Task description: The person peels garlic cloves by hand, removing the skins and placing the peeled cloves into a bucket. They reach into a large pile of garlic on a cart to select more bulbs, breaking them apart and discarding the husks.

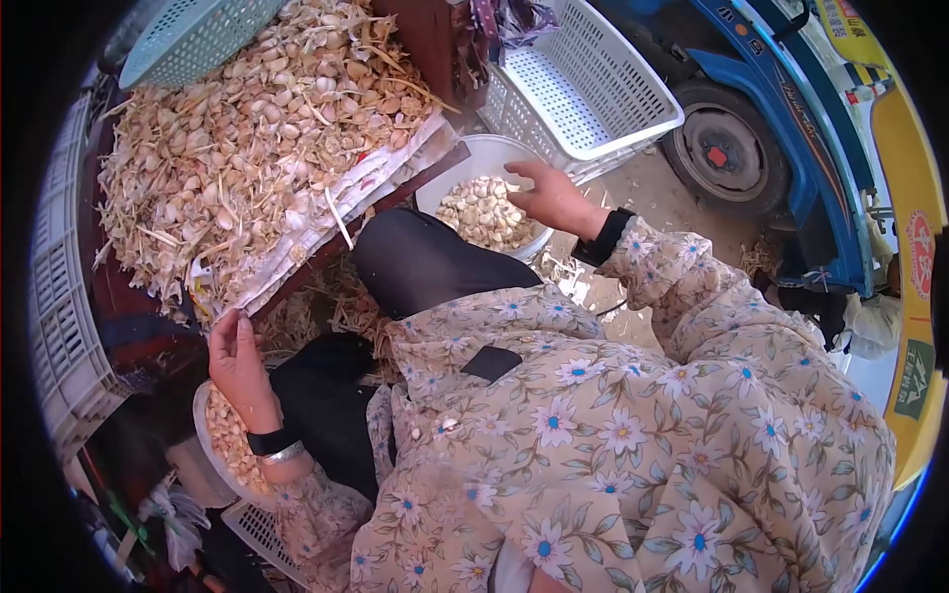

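Observation:
A large heap of garlic cloves and husks (267, 128) covers the table at the upper left. My left hand (239, 366) is at the near edge of the table, fingers close together by the cloth; whatever they may hold is too small to make out. Below that wrist sits a bowl of cloves (229, 440). My right hand (556, 198) hovers over the right side of a white bucket (484, 153), thumb and fingers apart with nothing between them. Pale garlic cloves (484, 212) lie inside the bucket.
White plastic crates (593, 89) stand behind the bucket, and more crates (69, 287) line the left edge. A green basket (193, 35) rests on the heap. At the right is a blue vehicle with a wheel (720, 148). Husks litter the ground.

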Available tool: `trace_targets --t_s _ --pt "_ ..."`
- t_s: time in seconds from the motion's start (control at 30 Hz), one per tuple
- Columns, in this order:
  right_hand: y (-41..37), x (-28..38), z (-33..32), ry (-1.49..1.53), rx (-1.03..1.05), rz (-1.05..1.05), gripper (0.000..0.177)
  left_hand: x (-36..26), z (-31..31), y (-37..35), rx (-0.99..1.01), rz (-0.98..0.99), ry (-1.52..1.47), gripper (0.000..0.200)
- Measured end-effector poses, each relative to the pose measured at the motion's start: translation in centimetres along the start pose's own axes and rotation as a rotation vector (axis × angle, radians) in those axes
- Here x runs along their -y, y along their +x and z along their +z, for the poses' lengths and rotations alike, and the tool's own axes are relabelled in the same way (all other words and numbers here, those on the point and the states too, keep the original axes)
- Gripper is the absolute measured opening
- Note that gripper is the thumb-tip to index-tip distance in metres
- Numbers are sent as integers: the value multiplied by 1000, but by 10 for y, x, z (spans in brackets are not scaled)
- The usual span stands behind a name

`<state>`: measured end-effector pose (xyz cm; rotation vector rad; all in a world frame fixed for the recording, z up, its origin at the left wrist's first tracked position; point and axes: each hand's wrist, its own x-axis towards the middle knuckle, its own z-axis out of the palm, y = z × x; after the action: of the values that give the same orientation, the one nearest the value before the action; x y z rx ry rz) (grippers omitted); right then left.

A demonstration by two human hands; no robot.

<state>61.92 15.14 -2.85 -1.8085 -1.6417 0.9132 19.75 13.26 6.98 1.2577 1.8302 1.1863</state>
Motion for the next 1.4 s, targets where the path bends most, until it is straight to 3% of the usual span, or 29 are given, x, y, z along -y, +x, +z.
trace_targets --t_s 0.03,0.1,0.13,0.23,0.27,0.33,0.57,0.63,0.73,0.8,0.87,0.9,1.0,1.2,1.3,1.4 --pt "6 18 2 29 35 -28 40 3 -12 6 -65 -56 44 24" --pt "11 56 -1 76 103 -73 36 3 -14 24 -98 37 24 21" --pt "15 82 -1 42 47 -258 28 2 -10 36 -112 84 8 20" --pt "50 124 21 160 68 -472 21 -2 25 66 -67 171 193 22" --pt "58 144 22 56 103 -488 22 7 38 81 -94 281 225 22" --pt "79 159 41 -45 29 -685 23 4 62 88 -93 321 294 24" --pt "79 179 73 -404 245 -614 50 14 79 86 -34 468 582 21" --pt "76 186 78 -332 206 -597 49 14 76 91 -3 448 596 19" --pt "79 184 89 -266 179 -666 42 7 73 91 -89 335 464 18" --pt "84 182 96 -164 141 -761 37 3 67 88 -23 200 43 18" --pt "81 191 92 -107 140 -684 35 4 60 88 93 19 -436 19" --pt "79 198 92 -52 107 -681 36 0 55 82 190 36 -565 21" --pt "73 228 86 72 76 -679 37 -10 62 71 248 43 -763 23" --pt "68 243 93 173 162 -681 26 -5 67 62 398 4 -817 27" --pt "68 233 100 271 167 -587 26 -6 69 60 427 -42 -909 29" --pt "64 235 104 553 139 -474 18 -13 70 57 412 -83 -999 29"
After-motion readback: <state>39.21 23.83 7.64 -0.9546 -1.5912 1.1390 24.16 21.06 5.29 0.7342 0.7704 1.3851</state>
